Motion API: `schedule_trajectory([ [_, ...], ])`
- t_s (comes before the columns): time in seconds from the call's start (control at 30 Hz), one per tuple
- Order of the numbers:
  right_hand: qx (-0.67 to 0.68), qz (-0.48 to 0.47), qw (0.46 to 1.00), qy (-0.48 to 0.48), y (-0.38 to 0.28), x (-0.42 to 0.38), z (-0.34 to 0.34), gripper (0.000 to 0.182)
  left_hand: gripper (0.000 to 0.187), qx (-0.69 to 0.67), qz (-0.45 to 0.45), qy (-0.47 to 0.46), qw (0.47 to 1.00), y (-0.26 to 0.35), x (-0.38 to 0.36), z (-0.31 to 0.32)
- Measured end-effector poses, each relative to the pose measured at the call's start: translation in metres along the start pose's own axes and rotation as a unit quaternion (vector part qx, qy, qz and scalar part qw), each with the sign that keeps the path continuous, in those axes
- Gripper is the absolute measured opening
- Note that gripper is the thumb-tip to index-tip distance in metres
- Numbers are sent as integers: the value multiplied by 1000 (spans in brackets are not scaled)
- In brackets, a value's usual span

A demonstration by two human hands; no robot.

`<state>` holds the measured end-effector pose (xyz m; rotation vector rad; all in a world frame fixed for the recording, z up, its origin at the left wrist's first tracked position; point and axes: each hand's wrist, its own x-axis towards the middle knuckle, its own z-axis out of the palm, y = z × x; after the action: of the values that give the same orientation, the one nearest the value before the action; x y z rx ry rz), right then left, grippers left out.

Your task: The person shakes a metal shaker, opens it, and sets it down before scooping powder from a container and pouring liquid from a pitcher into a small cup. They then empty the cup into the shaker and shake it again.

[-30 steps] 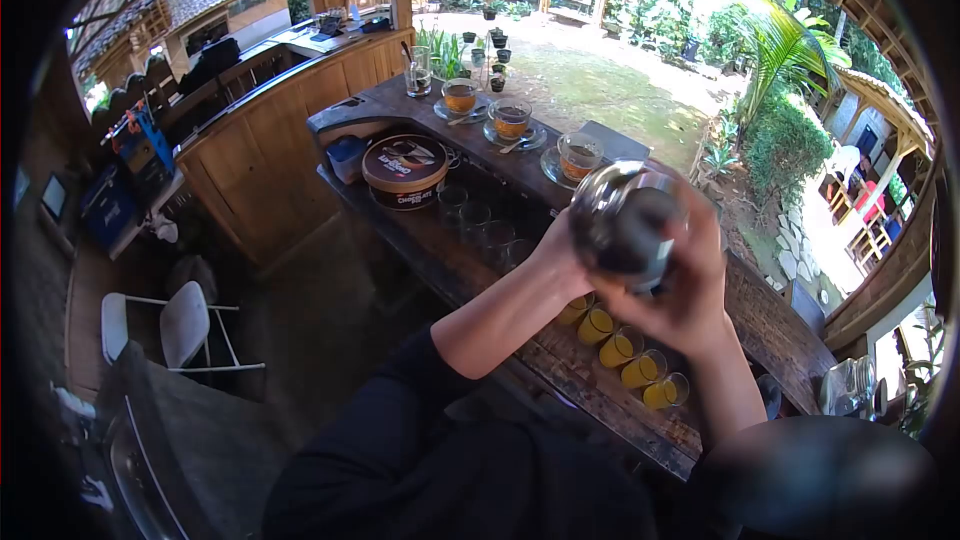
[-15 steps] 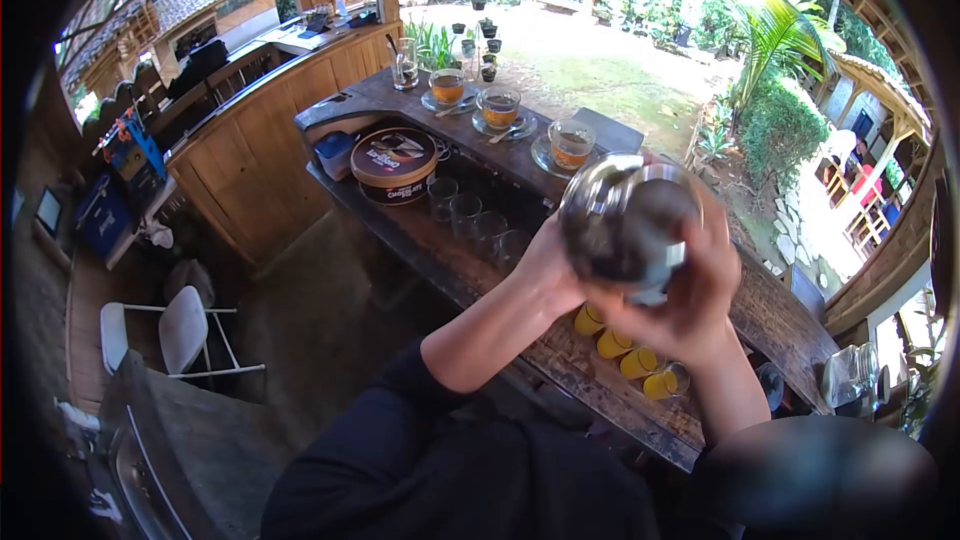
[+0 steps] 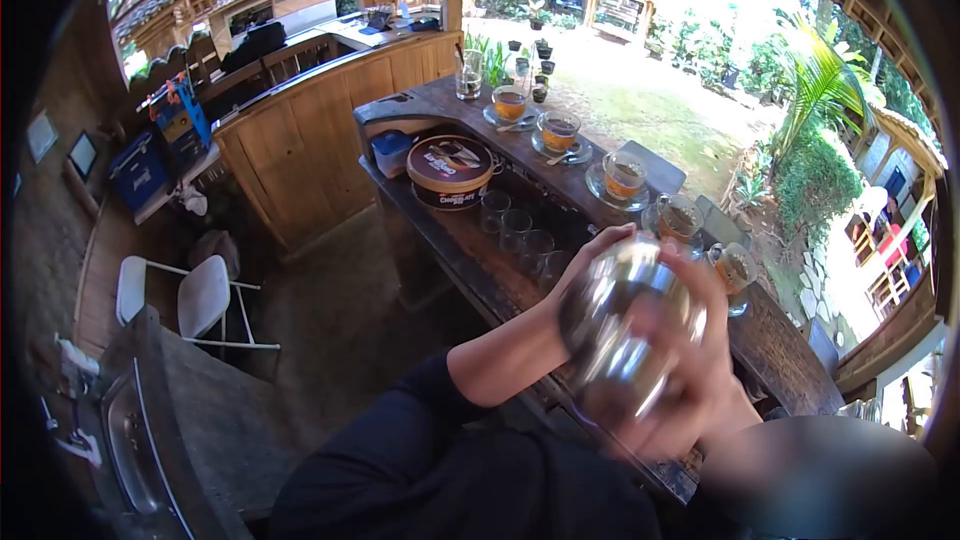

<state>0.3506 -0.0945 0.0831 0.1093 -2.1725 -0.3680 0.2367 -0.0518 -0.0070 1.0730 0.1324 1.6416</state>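
A shiny metal shaker [image 3: 632, 325], blurred by motion, is held between my two hands above the front of the dark wooden counter [image 3: 470, 265]. My left hand [image 3: 575, 285] wraps round its left and upper side. Round its right and lower side are the fingers of my right hand [image 3: 700, 370]. Beyond the shaker, glass cups of amber drink on saucers, such as this cup [image 3: 623, 176], line the raised back ledge. Empty clear glasses [image 3: 515, 227] stand on the lower shelf to the left of my hands, beside a round brown chocolate tub [image 3: 450, 170].
A blue container [image 3: 392, 152] sits at the counter's left end, with a glass jar [image 3: 468, 76] on the ledge behind. Farther left are a wooden bar [image 3: 330, 130] and a white folding chair [image 3: 203, 297]. A sink [image 3: 140, 440] is at the lower left.
The shaker and both hands have moved lower and tilted differently. The view has shifted, so the counter appears farther right; more cups now show behind my hands, while the yellow glasses are hidden.
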Motion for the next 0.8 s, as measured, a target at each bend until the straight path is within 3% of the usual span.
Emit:
schedule_trajectory([
  [0.03,4,-41,999,12,-16,5,3,73,40,-98,-54,44,993,18,-4,19],
  [0.07,1,-55,999,1,-29,2,6,64,44,-62,-83,101,989,42,-6,37],
  [0.1,-5,-70,997,-9,-36,1,9,54,43,-216,-277,84,932,49,7,16],
  [0.17,71,-20,993,89,-24,0,34,60,43,-243,-302,94,917,47,12,4],
  [0.2,66,-44,996,48,-4,4,26,65,40,-163,-243,158,943,55,3,20],
  [0.23,135,39,990,-17,10,11,14,65,36,-438,-329,83,832,46,10,-2],
  [0.3,88,109,989,43,40,-18,35,63,34,-257,-222,131,931,7,20,-25],
  [0.33,76,60,995,23,37,-13,33,63,33,-142,-135,79,977,8,14,-24],
  [0.37,65,12,998,2,30,-6,27,62,35,-339,-200,51,918,-1,18,-40],
  [0.4,168,25,985,1,7,16,21,55,36,-242,-168,75,953,21,5,-25],
  [0.43,108,-30,993,43,-12,16,37,55,36,-145,-137,99,975,47,-7,-1],
  [0.47,85,-50,995,16,-25,17,36,56,35,-80,-50,117,989,56,-6,12],
  [0.53,69,-64,995,-19,-30,17,34,59,33,-73,-33,132,988,66,-9,17],
  [0.57,115,-51,991,44,-20,15,47,61,34,-54,-19,126,990,66,-7,11],
  [0.6,129,-5,991,26,-8,20,47,63,34,-262,-180,99,943,58,4,-19],
  [0.63,142,40,989,7,5,21,42,67,35,-451,-329,65,828,51,15,-43],
  [0.67,128,53,990,20,25,11,49,70,38,-165,-179,181,953,54,0,-20],
  [0.7,114,69,991,32,36,6,56,73,41,-101,-117,104,982,44,10,-28],
  [0.73,112,70,990,41,38,4,53,79,41,-102,-121,133,978,36,4,-32],
  [0.77,96,47,994,24,23,14,47,69,42,-102,-125,160,974,43,3,-22],
  [0.8,88,48,995,23,10,20,43,69,41,-442,-288,11,849,18,19,-63],
])
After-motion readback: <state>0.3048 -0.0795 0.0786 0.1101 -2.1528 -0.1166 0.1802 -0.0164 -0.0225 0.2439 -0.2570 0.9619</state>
